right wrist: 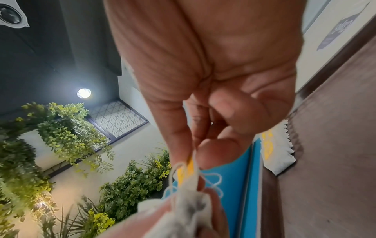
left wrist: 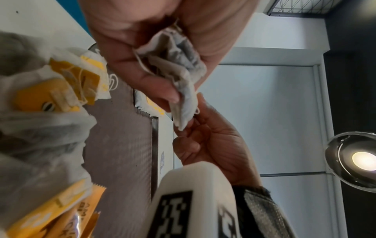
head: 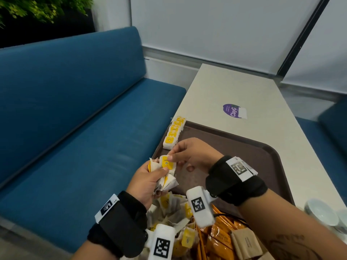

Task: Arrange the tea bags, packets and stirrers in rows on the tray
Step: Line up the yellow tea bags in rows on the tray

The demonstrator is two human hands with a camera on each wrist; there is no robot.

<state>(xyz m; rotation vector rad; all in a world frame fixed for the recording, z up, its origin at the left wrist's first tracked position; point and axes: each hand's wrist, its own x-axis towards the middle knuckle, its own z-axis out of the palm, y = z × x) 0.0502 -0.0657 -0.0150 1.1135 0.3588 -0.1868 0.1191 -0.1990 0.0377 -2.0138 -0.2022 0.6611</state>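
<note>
While the left hand [head: 145, 182] grips a crumpled bunch of tea bags [head: 167, 177] in the lower middle of the head view, fingers curled around the paper and strings, the right hand [head: 194, 155] reaches across from the right and pinches the yellow-tagged tea bag [head: 167, 163] at the top of that bunch between thumb and fingertips. Both hands hover over the near left corner of a dark brown tray [head: 244, 147], which lies on a pale bench [head: 234, 91] running toward the upper right of the frame. Along the tray's left edge, just above the hands, a row of tea bags [head: 173, 133] with yellow tags lies overlapping in a neat line. At the bottom of the frame, beneath the wrists, sits a loose heap of tea bags [head: 174, 212], with orange packets [head: 217, 235] to its right and a small stack of brown paper sachets [head: 244, 241] beside those. Stirrers cannot be made out. A purple round sticker [head: 231, 110] marks the bench beyond the tray, and a blue cushioned seat [head: 75, 119] fills the left half of the view. White cups [head: 323, 212] sit at the lower right edge. From the right wrist camera, the fingers [right wrist: 183, 145] close on a yellow tag and white string.
</note>
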